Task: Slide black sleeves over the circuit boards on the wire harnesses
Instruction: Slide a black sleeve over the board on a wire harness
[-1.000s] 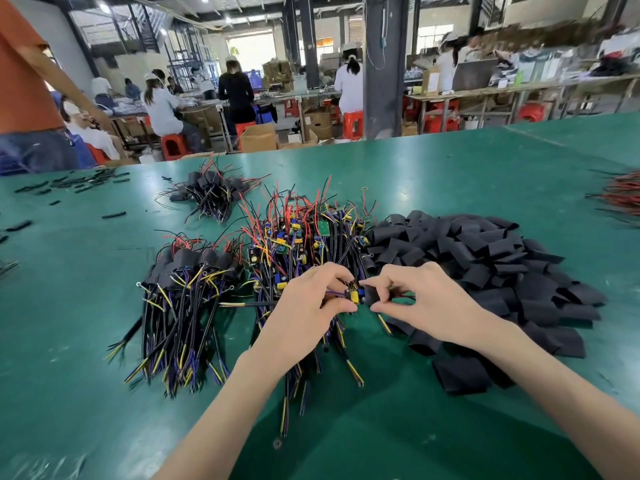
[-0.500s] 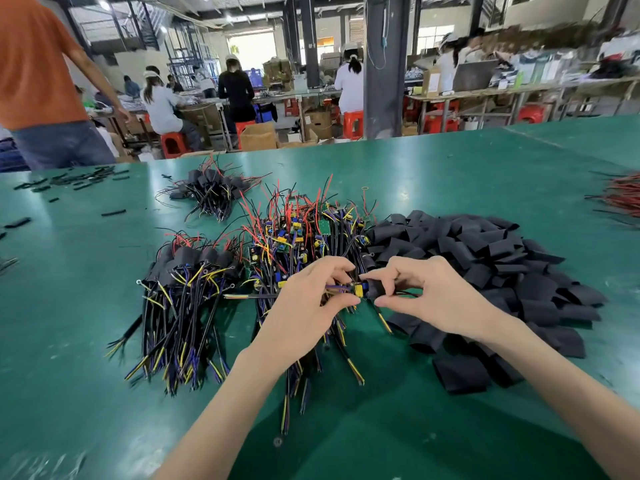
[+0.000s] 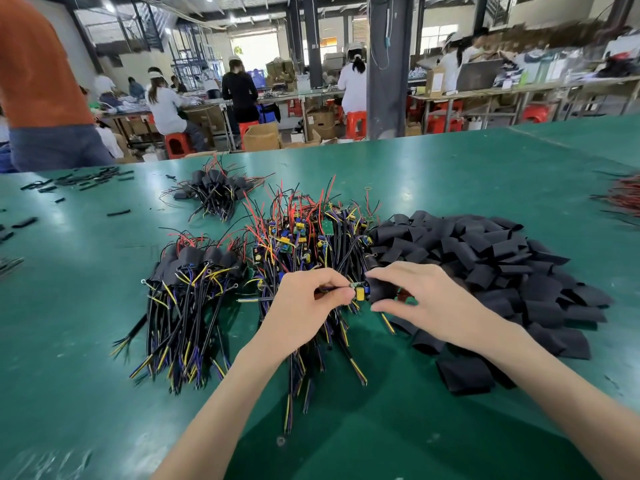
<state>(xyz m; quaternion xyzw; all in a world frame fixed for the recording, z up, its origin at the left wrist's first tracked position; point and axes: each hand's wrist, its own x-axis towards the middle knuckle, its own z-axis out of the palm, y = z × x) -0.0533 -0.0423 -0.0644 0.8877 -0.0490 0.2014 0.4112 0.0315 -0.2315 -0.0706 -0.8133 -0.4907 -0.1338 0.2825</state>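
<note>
Pinching a harness (image 3: 257, 300), the left hand (image 3: 304, 308) holds its circuit board (image 3: 360, 293), apparently at the mouth of 1 black sleeve (image 3: 381, 291) gripped by the right hand (image 3: 427, 301); open table (image 3: 398, 427) lies nearer.

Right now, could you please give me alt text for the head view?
A left hand pinches a wire harness beside its circuit board; the right hand holds a black sleeve at the board's end. Piles of harnesses and sleeves lie on the green table.

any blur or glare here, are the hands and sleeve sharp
Head view: the left hand, right hand and black sleeve are sharp; the far benches at upper right are smeared; soft glare patches lie on the green table at left; the wide lens bows the table's far edge.
</note>
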